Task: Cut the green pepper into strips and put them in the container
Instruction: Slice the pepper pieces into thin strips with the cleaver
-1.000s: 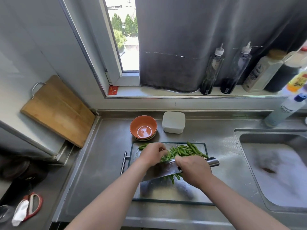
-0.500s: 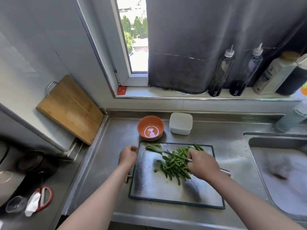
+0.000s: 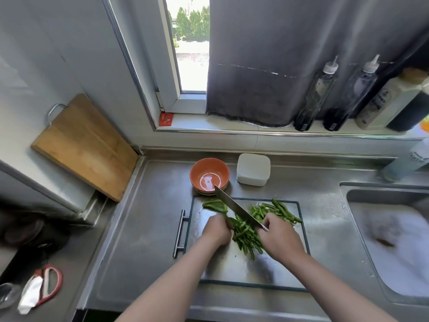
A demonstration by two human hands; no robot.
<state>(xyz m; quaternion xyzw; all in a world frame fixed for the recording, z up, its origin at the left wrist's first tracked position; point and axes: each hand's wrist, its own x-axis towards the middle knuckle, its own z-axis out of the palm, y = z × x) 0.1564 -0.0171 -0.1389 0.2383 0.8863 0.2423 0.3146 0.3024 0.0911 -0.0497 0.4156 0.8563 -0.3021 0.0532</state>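
Pepper strips point(image 3: 247, 235) heaped centre-frame on the cutting board point(image 3: 232, 270), long axes mostly running upper left to lower right. Uncut pepper piece point(image 3: 214, 204) at the board's upper left corner. Right hand point(image 3: 278, 238) grips the knife point(image 3: 236, 210), blade tip pointing upper left toward the orange bowl point(image 3: 195, 173), whose inside shows glare. Left hand point(image 3: 217, 230), fingers curled, against the heap's left edge; a pinch cannot be confirmed. White container point(image 3: 253, 169) right of the bowl, lidded.

Bright daylight from the window point(image 3: 192, 43), glare on the steel counter point(image 3: 148, 228), wide-angle bending at edges.
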